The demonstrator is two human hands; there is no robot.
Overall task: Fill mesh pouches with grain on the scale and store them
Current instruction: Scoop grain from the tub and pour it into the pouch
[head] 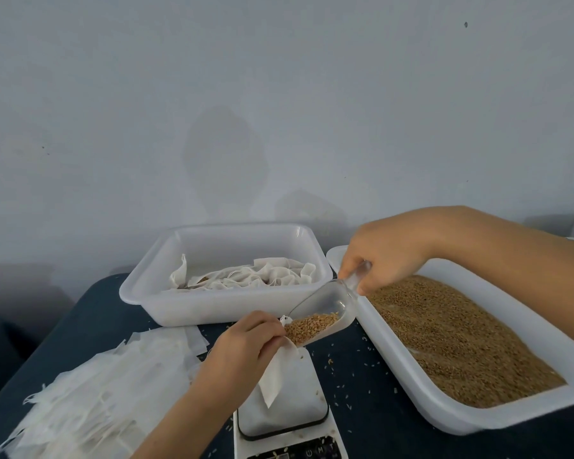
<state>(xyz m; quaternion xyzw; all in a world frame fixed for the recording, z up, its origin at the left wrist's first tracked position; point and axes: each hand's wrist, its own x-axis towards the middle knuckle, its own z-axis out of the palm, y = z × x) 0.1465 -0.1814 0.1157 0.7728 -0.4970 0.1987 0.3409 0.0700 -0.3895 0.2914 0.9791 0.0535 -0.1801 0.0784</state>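
Observation:
My left hand [246, 342] pinches the mouth of a white mesh pouch [279, 372] that hangs over the white scale [285, 419]. My right hand [381, 256] grips the handle of a clear plastic scoop [325, 309], tilted down toward the pouch mouth. Brown grain sits in the scoop's lower end, right at the pouch opening. The big white tray of grain [451, 339] lies on the right.
A white bin [166, 293] at the back centre holds filled pouches. A pile of flat empty pouches [96, 392] lies at the left on the dark table. Loose grains are scattered on the table between scale and grain tray. A grey wall stands behind.

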